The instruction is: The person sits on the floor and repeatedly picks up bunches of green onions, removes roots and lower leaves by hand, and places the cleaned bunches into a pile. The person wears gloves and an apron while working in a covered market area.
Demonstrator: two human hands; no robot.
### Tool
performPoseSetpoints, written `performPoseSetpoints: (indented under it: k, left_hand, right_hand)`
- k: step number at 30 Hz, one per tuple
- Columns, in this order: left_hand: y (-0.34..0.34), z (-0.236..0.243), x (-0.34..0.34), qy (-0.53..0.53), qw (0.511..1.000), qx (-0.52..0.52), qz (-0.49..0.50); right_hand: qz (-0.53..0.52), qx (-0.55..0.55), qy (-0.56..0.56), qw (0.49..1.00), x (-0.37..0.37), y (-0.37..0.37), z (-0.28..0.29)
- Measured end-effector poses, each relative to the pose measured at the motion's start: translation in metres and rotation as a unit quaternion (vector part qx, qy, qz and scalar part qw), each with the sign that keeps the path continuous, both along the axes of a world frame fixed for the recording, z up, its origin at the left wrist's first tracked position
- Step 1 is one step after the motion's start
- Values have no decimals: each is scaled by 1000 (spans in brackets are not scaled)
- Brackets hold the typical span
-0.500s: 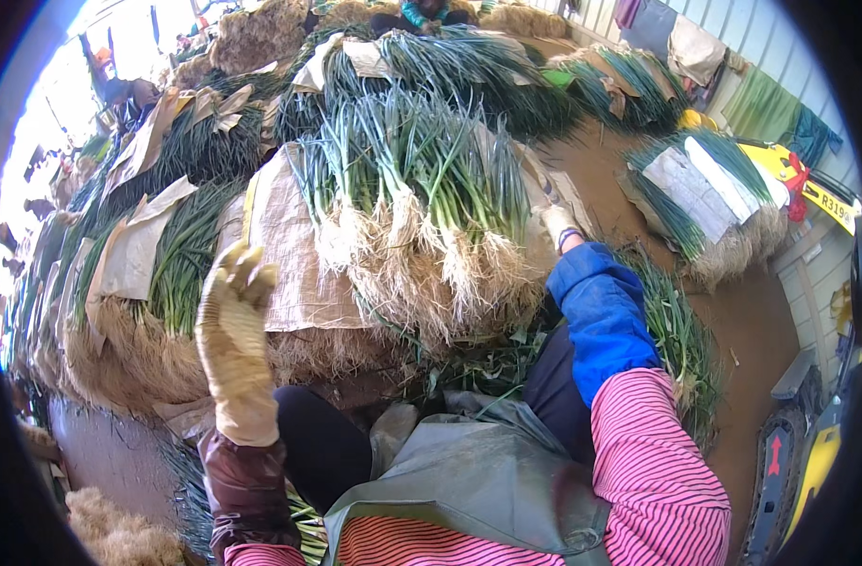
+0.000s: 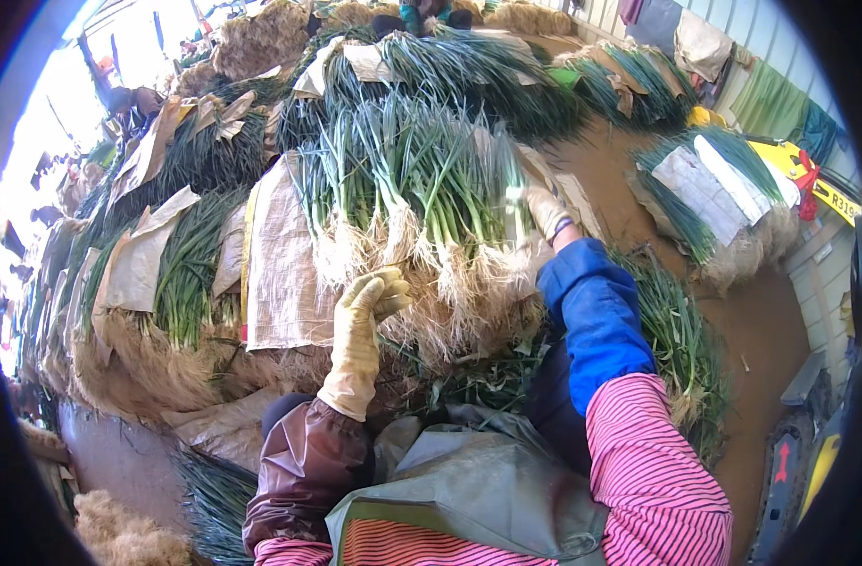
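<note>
In front of me a heap of green onions (image 2: 422,170) lies on a bale covered with woven sacking (image 2: 290,283), pale roots toward me and green tops away. My left hand (image 2: 372,297), in a cream work glove, is just in front of the roots at the heap's near edge. Its fingers are half curled and apart, and I see nothing in them. At the right end of the heap my gloved right hand (image 2: 547,211) closes on the stalks of a green onion (image 2: 518,212). That onion and the fingertips are blurred by motion.
More bales of green onions (image 2: 190,274) stand at the left, and others (image 2: 450,71) lie behind. A covered bale (image 2: 700,193) is on the right, near a yellow machine part (image 2: 780,160). Loose green onions (image 2: 676,349) lie by my right leg. A person (image 2: 422,14) is at the far back.
My left hand has moved right from beside the sacking to the roots, its fingers curling. My right hand has shifted slightly left and up onto the stalks at the heap's right end.
</note>
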State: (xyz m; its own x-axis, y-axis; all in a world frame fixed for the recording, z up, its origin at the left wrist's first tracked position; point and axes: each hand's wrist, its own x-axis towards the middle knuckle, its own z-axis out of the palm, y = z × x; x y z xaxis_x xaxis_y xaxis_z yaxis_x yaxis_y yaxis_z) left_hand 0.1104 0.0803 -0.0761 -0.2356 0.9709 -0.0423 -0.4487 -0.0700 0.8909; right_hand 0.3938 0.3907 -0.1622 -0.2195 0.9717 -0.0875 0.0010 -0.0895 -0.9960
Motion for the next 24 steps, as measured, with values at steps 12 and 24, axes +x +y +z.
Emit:
performPoseSetpoints:
  k: [12, 24]
  left_hand:
    - [-7, 0, 21, -32, 995, -32, -85]
    - [-4, -33, 28, -199, 974, -100, -27]
  right_hand:
    - [218, -46, 36, 974, -123, -155, 118]
    - [238, 29, 214, 947, -139, -212, 142]
